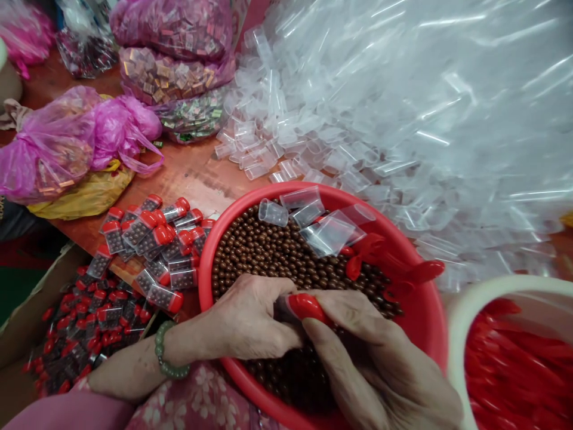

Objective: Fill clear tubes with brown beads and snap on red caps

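My left hand (pixel 250 316), with a green bead bracelet at its wrist, is closed around a small clear tube (pixel 282 308) with something dark inside. The fingers of my right hand (pixel 380 352) pinch a red cap (pixel 307 306) at the tube's end; whether the cap is fully seated I cannot tell. Both hands are over a red basin (pixel 208 263) of brown chocolate balls (pixel 255 248). Several empty clear tubes (pixel 329 233) and some red caps (pixel 364 251) lie on the balls at the basin's far side.
Capped, filled tubes (pixel 154 233) lie left of the basin, and more fill a cardboard box (pixel 31 304) below. A big heap of clear tubes (pixel 358 119) spreads behind. A white bucket (pixel 461 334) of red caps stands right. Pink bags (pixel 49 140) sit back left.
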The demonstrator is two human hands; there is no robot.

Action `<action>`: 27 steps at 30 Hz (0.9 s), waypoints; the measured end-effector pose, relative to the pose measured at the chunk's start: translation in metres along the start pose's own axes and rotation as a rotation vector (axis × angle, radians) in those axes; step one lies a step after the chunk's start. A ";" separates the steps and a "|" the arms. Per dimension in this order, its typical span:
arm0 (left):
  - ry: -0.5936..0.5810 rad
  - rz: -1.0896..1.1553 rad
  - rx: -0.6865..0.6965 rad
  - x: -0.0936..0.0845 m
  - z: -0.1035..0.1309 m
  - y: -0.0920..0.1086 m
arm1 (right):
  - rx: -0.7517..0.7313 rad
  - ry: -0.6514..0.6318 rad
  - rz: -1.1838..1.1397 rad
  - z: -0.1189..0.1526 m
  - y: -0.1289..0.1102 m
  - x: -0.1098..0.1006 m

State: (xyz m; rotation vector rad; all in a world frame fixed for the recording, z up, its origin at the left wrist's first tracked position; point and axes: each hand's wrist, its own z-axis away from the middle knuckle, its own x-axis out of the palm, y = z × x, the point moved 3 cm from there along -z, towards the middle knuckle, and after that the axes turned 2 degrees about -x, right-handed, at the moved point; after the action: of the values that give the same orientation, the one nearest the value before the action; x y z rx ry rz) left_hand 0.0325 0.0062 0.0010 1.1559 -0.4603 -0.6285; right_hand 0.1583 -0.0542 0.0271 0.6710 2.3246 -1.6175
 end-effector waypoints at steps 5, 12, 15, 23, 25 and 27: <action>-0.020 -0.106 -0.023 0.000 0.001 -0.002 | -0.193 -0.117 0.185 -0.008 -0.004 -0.002; -0.095 0.018 -0.009 0.005 0.000 -0.008 | -0.374 -0.169 0.422 -0.009 -0.001 -0.001; -0.136 0.254 -0.010 0.006 -0.003 -0.010 | -0.379 -0.249 0.485 -0.007 0.003 -0.003; -0.293 0.695 -0.123 0.007 -0.004 0.002 | -0.451 -0.205 0.699 -0.011 0.002 0.002; -0.243 0.747 -0.207 0.011 -0.004 0.001 | -0.477 -0.159 0.735 -0.011 0.001 0.005; -0.165 0.744 -0.288 0.016 -0.006 -0.002 | -0.506 -0.134 0.757 -0.010 0.002 0.008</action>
State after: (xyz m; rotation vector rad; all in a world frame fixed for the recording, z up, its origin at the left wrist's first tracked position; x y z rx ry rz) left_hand 0.0473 -0.0007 -0.0029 0.5894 -0.8550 -0.1271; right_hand 0.1529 -0.0428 0.0256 1.0846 1.8980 -0.6877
